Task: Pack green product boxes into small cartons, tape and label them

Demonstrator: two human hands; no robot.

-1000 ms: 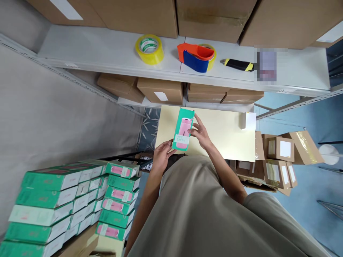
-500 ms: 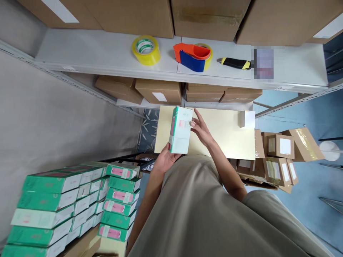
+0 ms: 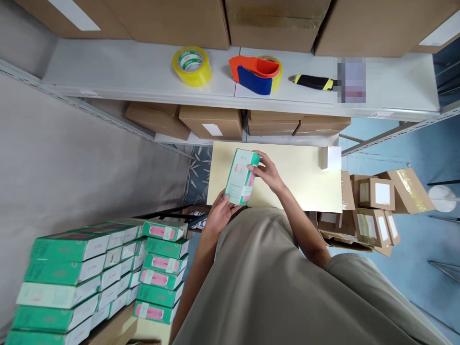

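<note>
I hold a green and white product box (image 3: 240, 176) in both hands above a pale yellow table (image 3: 298, 177). My left hand (image 3: 220, 213) grips its near end from below. My right hand (image 3: 268, 173) clasps its far upper corner, fingers curled on the edge. The box is tilted, its pale side facing up with a strip of pink showing. A stack of several matching green boxes (image 3: 108, 268) with pink pictures stands at my lower left.
A grey shelf (image 3: 143, 72) ahead carries a yellow tape roll (image 3: 191, 65), an orange and blue tape dispenser (image 3: 256, 74) and a yellow-black utility knife (image 3: 312, 82). Cardboard cartons sit above and below it. A small white box (image 3: 330, 158) rests on the table's far right. Taped cartons (image 3: 373, 206) lie on the blue floor.
The box has been turned in my hands from its pink picture face to its pale sides. My right hand went from fingers stretched beside it to gripping its far corner.
</note>
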